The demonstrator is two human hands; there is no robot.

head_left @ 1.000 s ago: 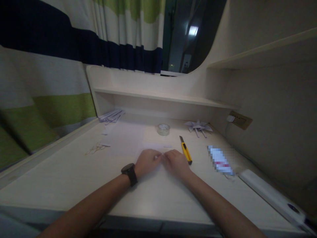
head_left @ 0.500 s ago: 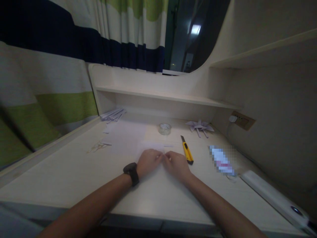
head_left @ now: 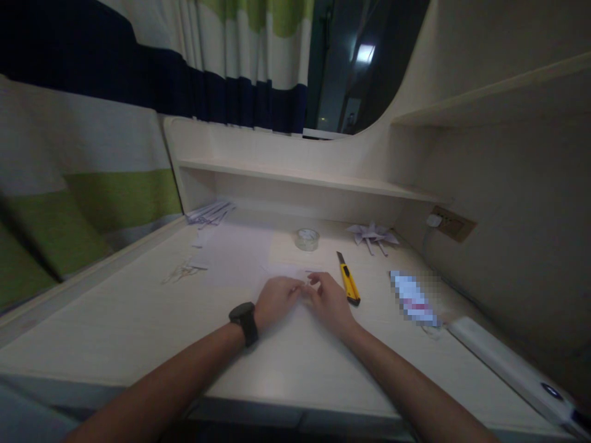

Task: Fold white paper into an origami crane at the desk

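My left hand, with a black watch on the wrist, is closed in a pinch on a piece of white paper that shows just beyond its knuckles. My right hand meets it at the fingertips. Its fingers are curled and the index finger is slightly raised; what lies between finger and thumb is too small to make out. A thin white strip lies just beyond the fingertips. To the right of my right hand is a yellow utility knife with its blade pointing away.
A tape roll stands behind the hands. Paper pinwheels lie back right, paper strips back left. A white sheet and rubber bands are at left. A blurred packet and long white device lie at right.
My right index finger has lifted and the right fingers have loosened a little from their tight pinch. My left hand has hardly moved.
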